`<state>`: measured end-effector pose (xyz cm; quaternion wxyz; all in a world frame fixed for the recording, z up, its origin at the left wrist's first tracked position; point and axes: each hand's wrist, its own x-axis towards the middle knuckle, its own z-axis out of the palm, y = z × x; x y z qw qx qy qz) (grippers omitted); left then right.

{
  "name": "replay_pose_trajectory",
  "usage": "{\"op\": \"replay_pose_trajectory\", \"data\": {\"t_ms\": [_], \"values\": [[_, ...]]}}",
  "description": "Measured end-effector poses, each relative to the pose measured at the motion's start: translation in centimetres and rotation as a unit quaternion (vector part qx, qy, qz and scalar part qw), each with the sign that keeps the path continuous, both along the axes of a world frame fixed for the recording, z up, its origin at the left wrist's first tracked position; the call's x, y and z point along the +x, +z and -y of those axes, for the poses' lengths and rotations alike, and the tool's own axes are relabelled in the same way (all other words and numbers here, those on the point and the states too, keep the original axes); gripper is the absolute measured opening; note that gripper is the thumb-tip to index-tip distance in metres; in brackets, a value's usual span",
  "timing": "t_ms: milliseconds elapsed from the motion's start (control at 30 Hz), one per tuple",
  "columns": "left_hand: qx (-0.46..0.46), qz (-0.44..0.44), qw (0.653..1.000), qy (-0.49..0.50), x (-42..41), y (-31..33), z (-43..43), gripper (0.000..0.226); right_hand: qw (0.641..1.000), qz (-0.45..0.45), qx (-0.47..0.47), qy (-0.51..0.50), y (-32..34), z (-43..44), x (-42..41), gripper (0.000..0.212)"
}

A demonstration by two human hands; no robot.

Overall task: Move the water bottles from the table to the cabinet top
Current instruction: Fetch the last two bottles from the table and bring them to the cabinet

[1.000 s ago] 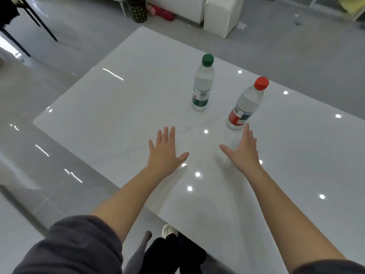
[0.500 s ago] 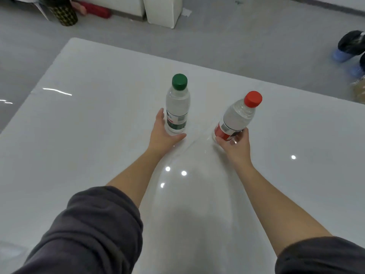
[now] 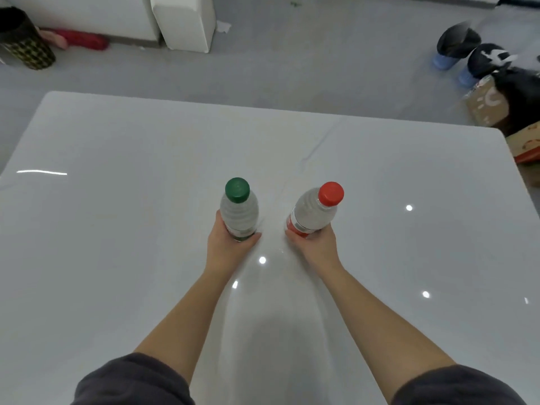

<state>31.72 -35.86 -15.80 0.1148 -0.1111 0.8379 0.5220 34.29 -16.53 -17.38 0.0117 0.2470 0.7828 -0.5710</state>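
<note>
- On the floor at far left, beyond the white surface (image 3: 117, 229), stands a dark patterned bin (image 3: 27, 45). A red bundle (image 3: 84, 39) lies beside it, and a white boxy unit (image 3: 184, 21) stands further right. You cannot tell from this view whether that unit is the cabinet.
- Left of centre on the surface, your left hand (image 3: 228, 249) grips the lower body of the green-capped bottle (image 3: 239, 211). Your fingers (image 3: 219, 226) curl round its far side and your thumb its near side, clamped on the label band. The bottle stands upright. Your hand hides its base, so you cannot tell whether it is lifted.
- Just right of it, and not touching it, your right hand (image 3: 317, 249) holds the red-capped bottle (image 3: 314, 214) the same way. The grip sits low on the red label, with the fingers wrapped round it. This bottle leans its cap outward to the right.
- Both bottles look like clear, thin-walled plastic and seem filled. They are probably fairly heavy for their size, smooth, and soft enough to dent if you squeeze hard. A low grip leaves most of the weight above your hand, so keep them upright. A hold at mid-body would likely be steadier.
- At far right, off the surface, cardboard boxes (image 3: 488, 106) sit on the floor. A person's feet (image 3: 455, 51) in blue shoe covers show near them.
</note>
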Motion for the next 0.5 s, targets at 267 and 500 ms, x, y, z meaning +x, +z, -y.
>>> {"op": "replay_pose_trajectory", "data": {"t_ms": [267,500], "values": [[0.000,-0.001,0.999,-0.032,2.1,1.5,-0.6,0.048,0.999,0.017,-0.016,-0.024,1.0,0.4,3.4,0.046],[0.016,-0.004,0.993,-0.119,6.5,4.7,-4.1,0.041,0.993,0.001,-0.034,-0.109,3.6,-2.8,11.5,0.042]]}}
